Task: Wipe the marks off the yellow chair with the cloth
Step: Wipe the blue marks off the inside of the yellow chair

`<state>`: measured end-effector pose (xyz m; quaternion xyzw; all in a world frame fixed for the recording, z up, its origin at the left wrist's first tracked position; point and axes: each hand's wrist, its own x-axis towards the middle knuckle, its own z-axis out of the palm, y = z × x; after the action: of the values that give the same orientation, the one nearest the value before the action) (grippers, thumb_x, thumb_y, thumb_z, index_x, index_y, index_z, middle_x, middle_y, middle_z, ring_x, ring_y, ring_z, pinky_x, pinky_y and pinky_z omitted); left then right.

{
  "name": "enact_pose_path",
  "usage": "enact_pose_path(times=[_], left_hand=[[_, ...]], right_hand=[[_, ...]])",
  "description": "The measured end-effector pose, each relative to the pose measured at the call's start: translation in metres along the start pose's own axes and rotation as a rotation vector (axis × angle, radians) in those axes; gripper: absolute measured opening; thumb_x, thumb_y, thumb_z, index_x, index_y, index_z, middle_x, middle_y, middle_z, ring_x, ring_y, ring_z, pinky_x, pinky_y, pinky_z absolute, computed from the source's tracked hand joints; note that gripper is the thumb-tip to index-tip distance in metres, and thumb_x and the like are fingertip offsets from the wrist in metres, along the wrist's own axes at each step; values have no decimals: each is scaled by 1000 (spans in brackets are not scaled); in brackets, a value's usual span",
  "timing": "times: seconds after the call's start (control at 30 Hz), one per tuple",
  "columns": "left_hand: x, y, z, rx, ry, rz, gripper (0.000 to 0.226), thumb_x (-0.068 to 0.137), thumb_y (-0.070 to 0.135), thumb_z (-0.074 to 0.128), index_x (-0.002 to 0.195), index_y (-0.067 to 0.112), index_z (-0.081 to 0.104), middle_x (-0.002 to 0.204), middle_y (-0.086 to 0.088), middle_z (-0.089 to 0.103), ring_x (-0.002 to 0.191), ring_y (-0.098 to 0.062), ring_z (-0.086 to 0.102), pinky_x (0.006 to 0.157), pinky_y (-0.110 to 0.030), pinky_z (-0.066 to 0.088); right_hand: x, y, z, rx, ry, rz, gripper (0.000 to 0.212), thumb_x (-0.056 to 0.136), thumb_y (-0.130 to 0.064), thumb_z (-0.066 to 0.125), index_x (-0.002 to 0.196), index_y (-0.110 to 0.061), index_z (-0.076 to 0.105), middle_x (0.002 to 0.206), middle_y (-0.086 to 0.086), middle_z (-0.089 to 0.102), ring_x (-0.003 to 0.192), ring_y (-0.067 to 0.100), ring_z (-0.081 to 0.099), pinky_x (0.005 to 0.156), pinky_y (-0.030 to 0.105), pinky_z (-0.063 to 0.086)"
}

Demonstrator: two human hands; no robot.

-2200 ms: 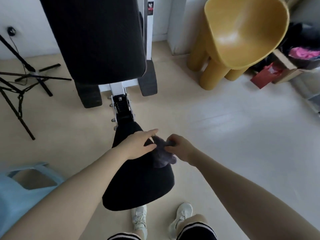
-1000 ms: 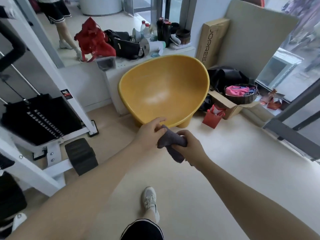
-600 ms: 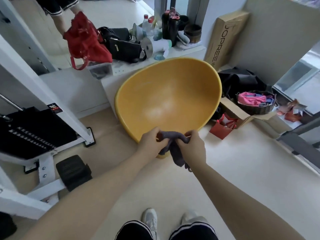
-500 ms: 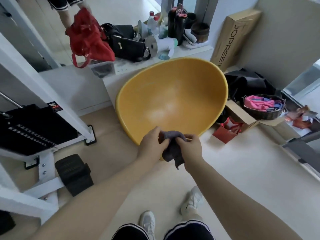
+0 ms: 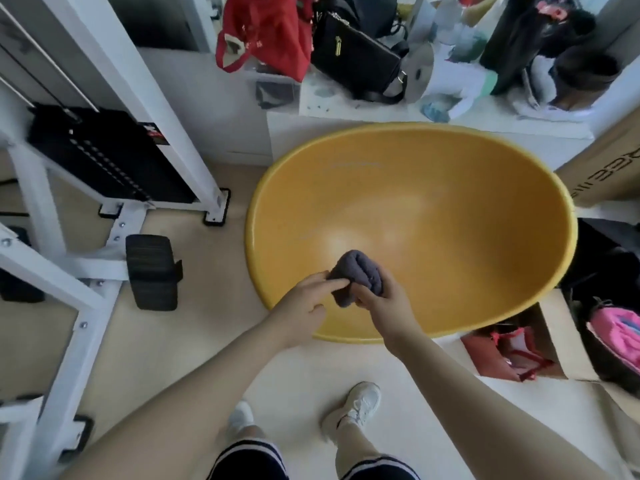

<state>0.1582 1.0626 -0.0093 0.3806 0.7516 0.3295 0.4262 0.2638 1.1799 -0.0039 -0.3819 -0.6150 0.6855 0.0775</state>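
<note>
- The yellow chair (image 5: 450,216) stands on the pale floor (image 5: 194,341) straight ahead of the person, its bowl-shaped seat open toward the camera.
- The seat's rim forms an oval whose long axis runs left to right across the view; the higher back edge lies toward the white ledge (image 5: 381,112), the lower front edge toward the person's feet.
- Faint pale streaks show on the inner surface near the back rim and at the left of the hollow.
- The grey cloth (image 5: 358,277) is bunched into a rolled wad, held over the front left part of the seat; whether it touches the surface cannot be told.
- The wad's length runs roughly from the hands up and away into the bowl, its rounded end pointing toward the chair's back.
- The right hand (image 5: 384,306) grasps the cloth, fingers curled round its right and lower side.
- The left hand (image 5: 304,303) pinches the cloth's left edge with thumb and forefinger, the other fingers loosely curled.
- Both forearms reach forward over the chair's front rim.
- A white weight machine (image 5: 104,174) with a black weight stack stands to the left.
- On the ledge behind the chair sit a red bag (image 5: 273,32) and a black handbag (image 5: 356,57).
- A cardboard box (image 5: 554,341) with a red bag inside lies on the floor at right.
</note>
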Motion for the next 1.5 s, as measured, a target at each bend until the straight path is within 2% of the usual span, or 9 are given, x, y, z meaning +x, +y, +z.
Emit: enact_pose_path(times=[0.13, 0.33, 0.43, 0.53, 0.6, 0.87, 1.0, 1.13, 1.5], left_hand=[[21, -41, 2, -18, 216, -260, 61, 95, 7, 42, 148, 20, 15, 156, 7, 8, 142, -11, 14, 104, -17, 16], [51, -144, 19, 378, 437, -543, 85, 96, 31, 45, 143, 28, -25, 145, 0, -43, 142, -29, -14, 115, -45, 2], [68, -195, 28, 238, 613, -499, 89, 93, 34, 50, 144, 26, -23, 151, -1, -33, 143, -31, 2, 113, -43, 15], [84, -228, 40, -117, 754, -337, 88, 93, 28, 52, 145, 32, -19, 156, 3, 9, 118, -12, 40, 93, -28, 37], [94, -244, 50, -232, 798, -211, 85, 94, 23, 51, 142, 38, -18, 143, 11, 27, 109, -2, 38, 90, -18, 34], [111, -288, 65, -79, 991, 145, 65, 92, 29, 44, 134, 43, -5, 130, 39, 15, 102, 38, 28, 84, 9, 27], [113, -291, 65, -49, 1023, 198, 62, 88, 42, 36, 137, 41, -1, 147, 17, 24, 119, 16, 35, 97, -12, 35], [111, -290, 72, 27, 1085, 158, 57, 88, 43, 28, 139, 39, 1, 125, 2, 53, 86, -14, 60, 73, -38, 53], [115, -294, 79, 95, 1123, 193, 52, 96, 34, 27, 141, 31, 3, 153, -7, 26, 131, -19, 40, 101, -19, 36]], right_hand=[[48, 41, -8, -520, 23, -39, 40, 88, -8, 50, 125, -22, 47, 88, -2, 62, 87, 27, 61, 71, 37, 48], [126, 135, 16, -773, 84, -261, 36, 87, -12, 53, 123, -17, 51, 98, 7, 67, 88, 33, 54, 70, 37, 42], [172, 184, 41, -670, -15, -282, 37, 87, -14, 52, 124, -18, 51, 105, 8, 66, 93, 30, 59, 71, 37, 48], [212, 213, 65, -626, 10, -342, 42, 88, -15, 53, 129, -18, 46, 107, 7, 65, 93, 26, 61, 73, 33, 46], [235, 222, 81, -534, 74, -393, 45, 86, -15, 56, 130, -18, 46, 103, 5, 66, 88, 22, 59, 75, 29, 43], [288, 244, 131, -495, 55, -669, 32, 86, -15, 58, 118, -17, 60, 109, 8, 60, 100, 11, 51, 78, 19, 37], [240, 258, 134, -412, -98, -851, 35, 84, -20, 55, 117, -10, 61, 101, 11, 60, 94, 7, 50, 84, 7, 35], [176, 288, 117, -355, -216, -848, 38, 84, -21, 48, 120, -14, 58, 107, 1, 51, 103, 16, 49, 92, 24, 38], [275, 291, 118, -624, -40, -711, 49, 89, 1, 45, 136, -13, 44, 140, 18, 42, 126, 33, 43, 99, 30, 35]])
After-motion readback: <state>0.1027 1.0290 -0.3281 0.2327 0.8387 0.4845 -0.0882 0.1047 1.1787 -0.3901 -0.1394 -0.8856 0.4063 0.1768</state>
